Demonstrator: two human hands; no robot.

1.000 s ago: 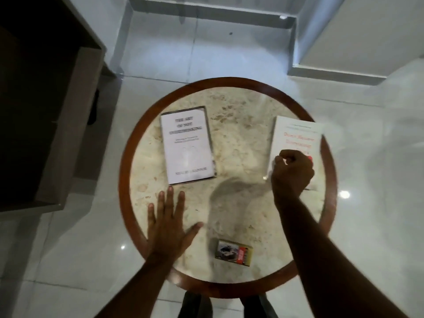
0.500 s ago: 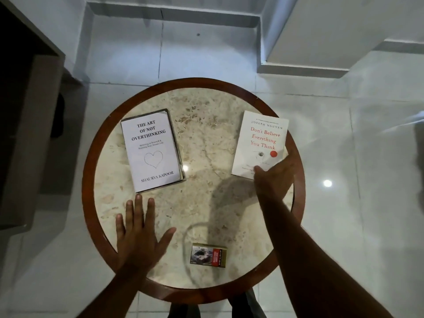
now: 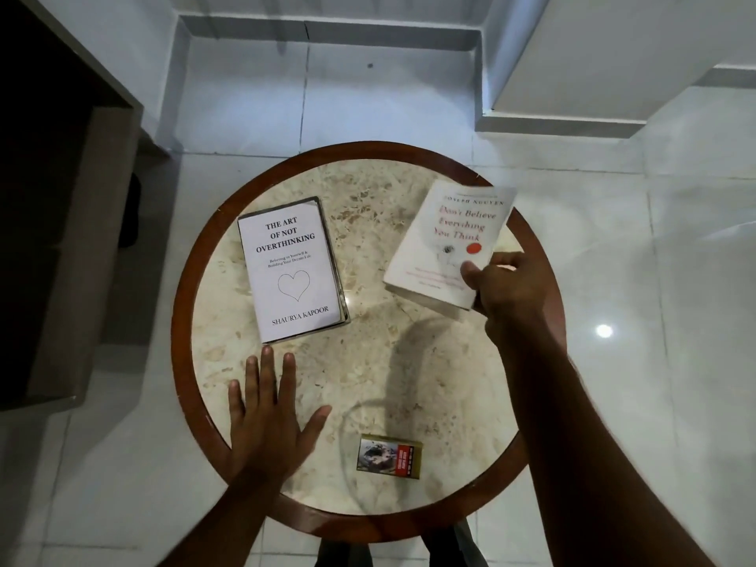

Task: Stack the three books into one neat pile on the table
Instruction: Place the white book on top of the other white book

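Head view, round table (image 3: pixel 196 304) with mottled stone top and wooden rim, right hand (image 3: pixel 505 286) pinching near corner of matte white paperback (image 3: pixel 442 243), tilted, left hand (image 3: pixel 270 419) spread flat just below second white book (image 3: pixel 292 270), glossy small box (image 3: pixel 388 457) near front edge

The round table (image 3: pixel 368 362) has a polished, mottled beige stone top inside a glossy reddish-brown wood rim. Both paperback books, left (image 3: pixel 292 270) and right (image 3: pixel 446 243), have matt white paper covers. The floor tiles (image 3: pixel 675 280) gleam, smooth and glossy.

Bare table (image 3: pixel 368 362) between books; small box (image 3: pixel 388 457) (cigarettes, perhaps) near edge.
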